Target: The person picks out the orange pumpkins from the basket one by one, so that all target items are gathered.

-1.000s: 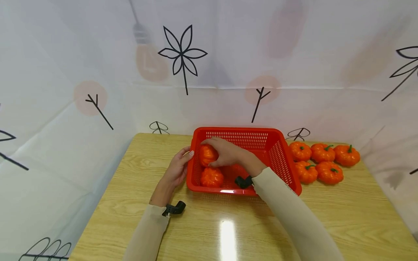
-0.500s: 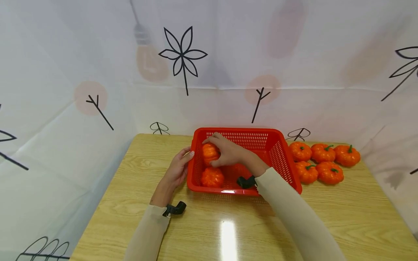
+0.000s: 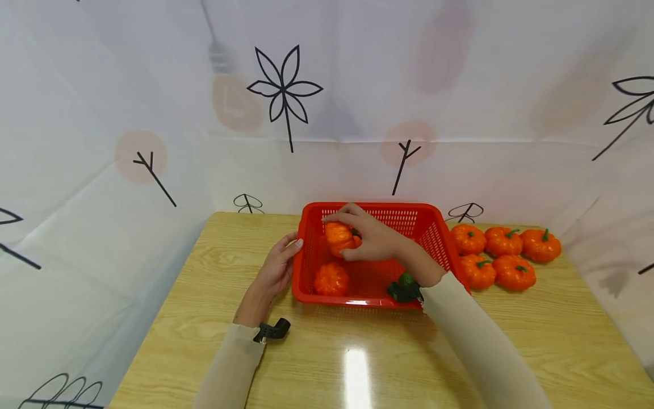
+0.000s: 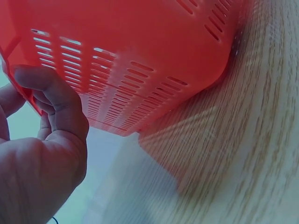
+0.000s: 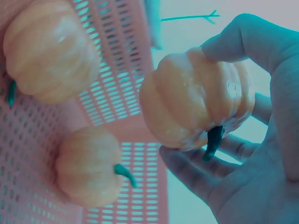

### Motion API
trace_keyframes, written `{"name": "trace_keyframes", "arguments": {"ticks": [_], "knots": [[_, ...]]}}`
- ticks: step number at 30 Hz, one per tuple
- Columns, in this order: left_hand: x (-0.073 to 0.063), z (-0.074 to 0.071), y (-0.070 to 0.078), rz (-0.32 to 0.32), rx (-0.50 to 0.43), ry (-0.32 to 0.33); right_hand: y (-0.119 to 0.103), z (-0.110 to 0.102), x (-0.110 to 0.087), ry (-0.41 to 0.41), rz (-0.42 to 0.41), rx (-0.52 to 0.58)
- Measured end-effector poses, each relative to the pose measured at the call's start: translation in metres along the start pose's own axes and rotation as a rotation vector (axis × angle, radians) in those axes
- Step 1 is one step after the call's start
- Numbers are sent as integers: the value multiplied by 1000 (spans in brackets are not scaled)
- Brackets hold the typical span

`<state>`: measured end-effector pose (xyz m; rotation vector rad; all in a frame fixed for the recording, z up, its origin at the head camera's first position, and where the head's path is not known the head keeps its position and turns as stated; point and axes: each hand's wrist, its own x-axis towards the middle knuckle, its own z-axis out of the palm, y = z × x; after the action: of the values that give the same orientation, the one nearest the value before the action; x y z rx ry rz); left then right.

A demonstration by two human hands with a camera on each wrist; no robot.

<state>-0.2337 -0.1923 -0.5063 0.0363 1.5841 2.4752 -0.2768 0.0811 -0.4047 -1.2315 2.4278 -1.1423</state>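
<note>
Pumpkin (image 3: 336,237), one: held by right hand (image 3: 377,238) over basket (image 3: 357,303), rightward of left hand (image 3: 277,266), by which basket is gripped.

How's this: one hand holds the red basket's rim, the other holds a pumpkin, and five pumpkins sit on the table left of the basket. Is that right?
Not quite: the head view shows the five pumpkins on the table to the right of the red basket, not left. The rest is correct.

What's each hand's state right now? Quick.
Left hand: closed, gripping the red basket at its rim.
Right hand: closed, holding one orange pumpkin between thumb and fingers.
</note>
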Motion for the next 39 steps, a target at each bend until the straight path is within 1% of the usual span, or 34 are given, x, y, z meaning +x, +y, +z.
{"name": "trace_keyframes", "arguments": {"ticks": [3,7,9,12,15,17,19,22,29,34,39], "knots": [[-1,0,0,2,-1,-2,-9,-3,-9,18,-7,-32],[-2,0,0,6,-3,-16,-21,-7,-22,47,-19,-118],[-2,0,1,9,-8,-22,-26,-9,-28,67,-39,-154],[-2,1,1,10,-13,-22,-31,-10,-39,107,-75,-176],[-2,2,1,6,-19,-18,-34,-11,-50,153,-81,-186],[-2,2,1,4,-20,-17,-36,-11,-58,179,-65,-184],[-2,2,1,2,-18,-15,-37,-10,-65,201,-46,-185],[-3,2,1,1,-8,-10,-36,-8,-76,235,-42,-192],[-2,3,1,-7,-9,-1,-34,-3,-102,318,-63,-230],[-2,3,1,-6,-11,12,-32,-1,-119,380,-27,-202],[-3,3,0,-4,-2,15,-28,0,-136,443,-8,-210]]}}
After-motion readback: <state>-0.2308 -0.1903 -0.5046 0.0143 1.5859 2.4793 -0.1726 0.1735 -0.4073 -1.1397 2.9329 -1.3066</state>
